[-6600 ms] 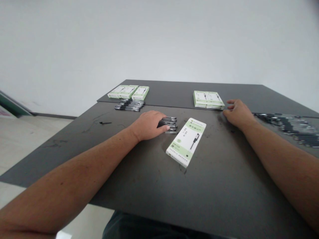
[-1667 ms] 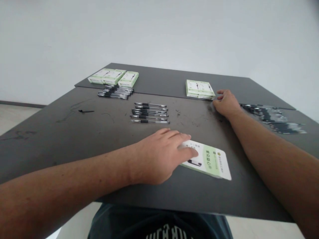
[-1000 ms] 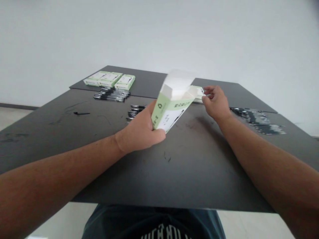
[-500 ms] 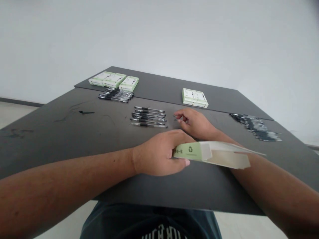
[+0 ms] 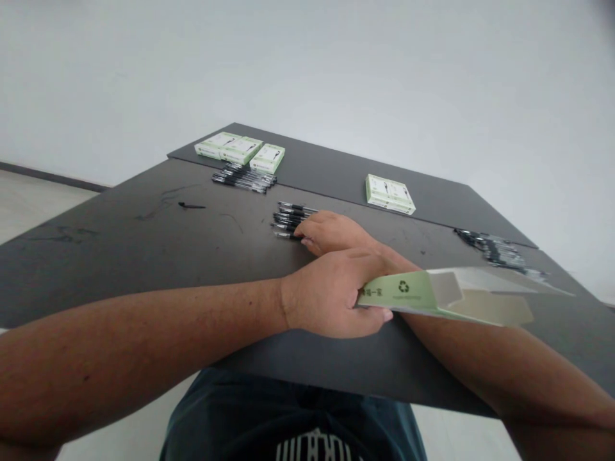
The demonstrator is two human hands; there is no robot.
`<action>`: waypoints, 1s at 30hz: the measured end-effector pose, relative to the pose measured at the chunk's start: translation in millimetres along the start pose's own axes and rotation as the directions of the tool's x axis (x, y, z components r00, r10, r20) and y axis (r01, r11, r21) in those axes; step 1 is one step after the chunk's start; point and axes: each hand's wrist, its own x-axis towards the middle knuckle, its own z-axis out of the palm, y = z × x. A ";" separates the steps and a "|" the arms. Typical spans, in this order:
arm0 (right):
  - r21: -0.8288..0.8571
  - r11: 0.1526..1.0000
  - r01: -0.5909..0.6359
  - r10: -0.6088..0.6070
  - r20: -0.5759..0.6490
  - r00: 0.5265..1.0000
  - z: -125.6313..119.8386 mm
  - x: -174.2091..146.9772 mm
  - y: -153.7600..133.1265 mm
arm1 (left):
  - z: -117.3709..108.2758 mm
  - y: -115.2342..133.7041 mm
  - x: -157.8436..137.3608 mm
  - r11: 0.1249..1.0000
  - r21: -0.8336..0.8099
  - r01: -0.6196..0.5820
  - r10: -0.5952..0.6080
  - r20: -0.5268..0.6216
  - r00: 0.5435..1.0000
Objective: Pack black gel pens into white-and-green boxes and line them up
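My left hand (image 5: 336, 294) is closed round the end of a green and white pen carton (image 5: 403, 288), held over my right forearm. Its open end with spread flaps points right. My right hand (image 5: 334, 232) reaches beneath and beyond it to a row of black-gripped clear pens (image 5: 287, 218) on the table. The fingers are bent over the right ends of these pens, with thumb and fingertips pinched at the nearest pen (image 5: 285, 236). My hand hides the pens' right ends.
Several closed pen boxes (image 5: 240, 150) lie at the back left, with a pile of pens (image 5: 245, 178) before them. More boxes (image 5: 390, 194) sit at the back right. Another pen pile (image 5: 497, 250) lies far right. A small black piece (image 5: 192, 206) rests left on the dark table (image 5: 192, 256).
My right hand has moved left onto the row of pens. The carton in my left hand has shifted right in view, and the whole view has turned slightly.
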 end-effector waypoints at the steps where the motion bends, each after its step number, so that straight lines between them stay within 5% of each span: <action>1: -0.022 1.000 -0.008 0.008 0.023 1.000 1.4 2.1 -2.1 | 0.5 -0.4 -0.2 1.000 0.004 -0.006 0.006 -0.005 1.000; 9: 0.044 0.997 -0.061 0.056 0.112 0.992 7.9 2.2 -2.0 | 1.4 1.0 -2.9 1.000 -0.026 -0.010 0.007 -0.098 0.995; 13: 0.155 0.954 -0.258 0.269 -0.052 0.962 -13.9 -25.7 30.2 | -3.1 -0.2 -5.7 0.998 -0.039 0.045 -0.048 -0.089 0.995; 15: 0.260 0.863 -0.434 0.489 -0.207 0.848 -37.9 -48.6 52.5 | -4.8 -3.6 -6.4 0.994 -0.046 0.098 -0.103 -0.137 0.985; 17: 0.475 0.745 -0.469 0.643 -0.319 0.697 -68.5 -73.7 68.9 | -5.5 -9.0 -6.5 0.987 -0.055 0.150 -0.159 -0.204 0.966; 20: 0.741 0.635 -0.218 0.739 -0.502 0.449 -114.7 -106.8 70.0 | -4.6 -20.0 -5.6 0.971 -0.130 0.201 -0.228 -0.241 0.943; 21: 0.766 0.631 -0.122 0.732 -0.536 0.421 -127.2 -115.2 64.3 | -3.8 -24.1 -5.2 0.964 -0.169 0.207 -0.245 -0.243 0.939; 26: 0.756 0.625 0.192 0.598 -0.622 0.505 -155.5 -135.6 22.6 | 0.3 -42.6 -4.7 0.924 -0.313 0.221 -0.299 -0.230 0.926; 30: 0.712 0.691 0.126 0.518 -0.610 0.600 -151.9 -133.4 2.0 | -0.3 -48.6 -6.1 0.903 -0.367 0.225 -0.312 -0.198 0.929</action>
